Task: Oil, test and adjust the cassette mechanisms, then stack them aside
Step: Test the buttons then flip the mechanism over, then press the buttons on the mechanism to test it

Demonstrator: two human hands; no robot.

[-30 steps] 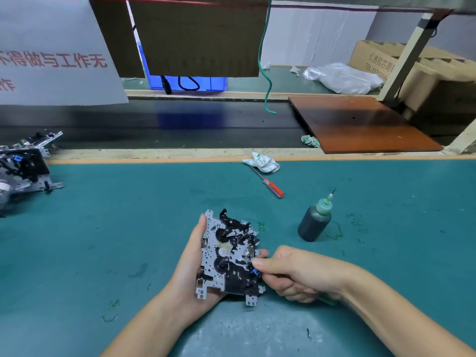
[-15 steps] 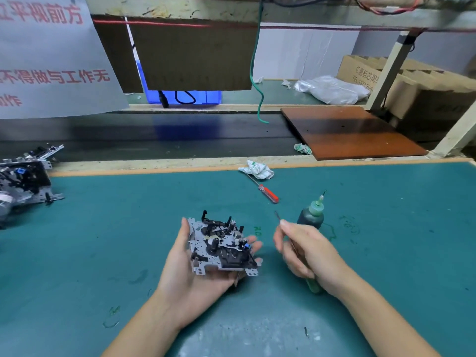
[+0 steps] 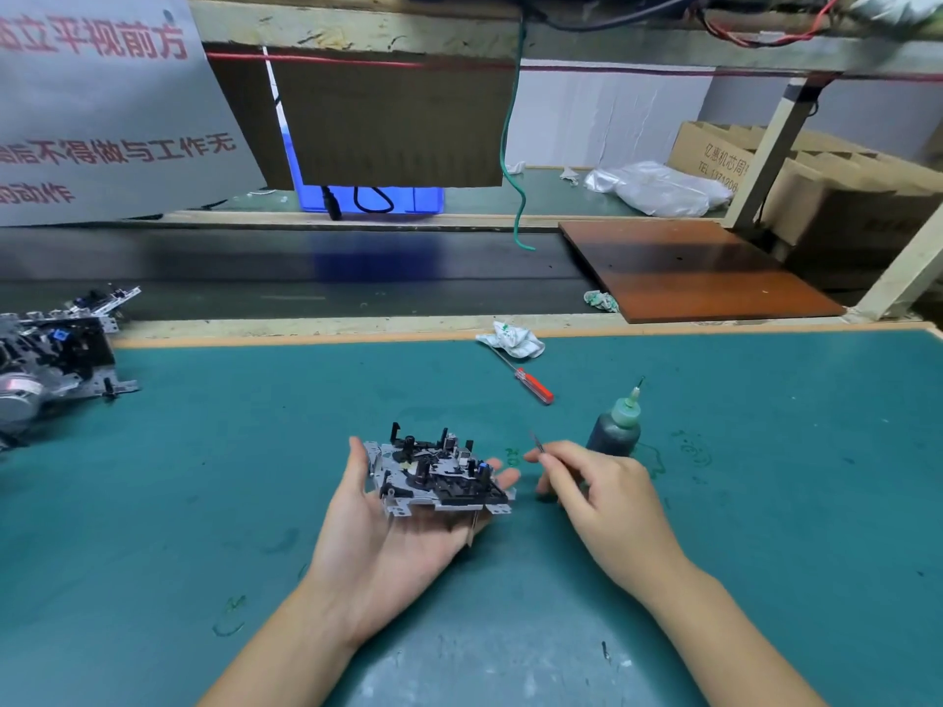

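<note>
Cassette mechanism (image 3: 439, 474): flat perforated metal plate, roughly rectangular, carrying black plastic levers, posts and spindles and one small blue component near its right edge; lies level, face up, above the green mat (image 3: 204, 502). Left hand (image 3: 393, 533): palm up beneath the mechanism, thumb raised along the plate's left edge, fingertips showing past its right edge, fingers cupped round it in a loose supporting hold. Right hand (image 3: 597, 497): just right of the mechanism and apart from it, back of the hand upward, thumb and forefinger pinching a thin metal tool (image 3: 537, 441) whose tip angles up and left. Oil bottle (image 3: 615, 428): dark rounded body, pale green conical cap with a fine needle nozzle, upright on the mat beyond the right hand, right of the mechanism. Screwdriver (image 3: 528, 382): slim steel shaft, translucent red handle, lying diagonally beyond the mechanism. Crumpled white rag (image 3: 510, 340): at the screwdriver's tip, by the mat's far edge. Further mechanisms (image 3: 51, 354): a pile of metal and black parts, well left of the held mechanism at the mat's far left corner. Brown board (image 3: 689, 267): smooth, flat, beyond the mat, up and right of the mechanism.
</note>
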